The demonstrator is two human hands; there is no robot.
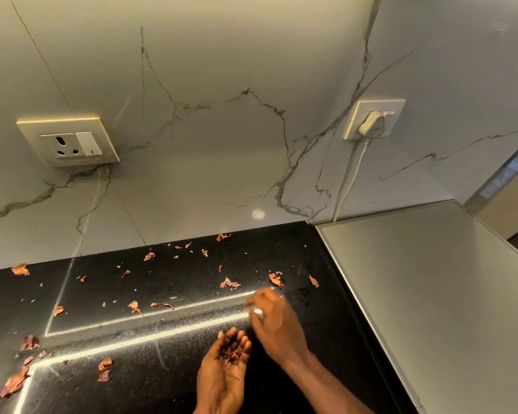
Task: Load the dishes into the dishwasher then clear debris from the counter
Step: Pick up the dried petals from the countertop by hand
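Two hands: left hand fingers cup peel scraps above the counter; right hand fingers blurred, unclear.

Home kitchen, this one: a polished black speckled counter near us, littered with reddish peel scraps, a white marble-veined backsplash behind, a switched wall socket far left, a white plug in another socket far right, and a brushed-steel appliance top on the right.
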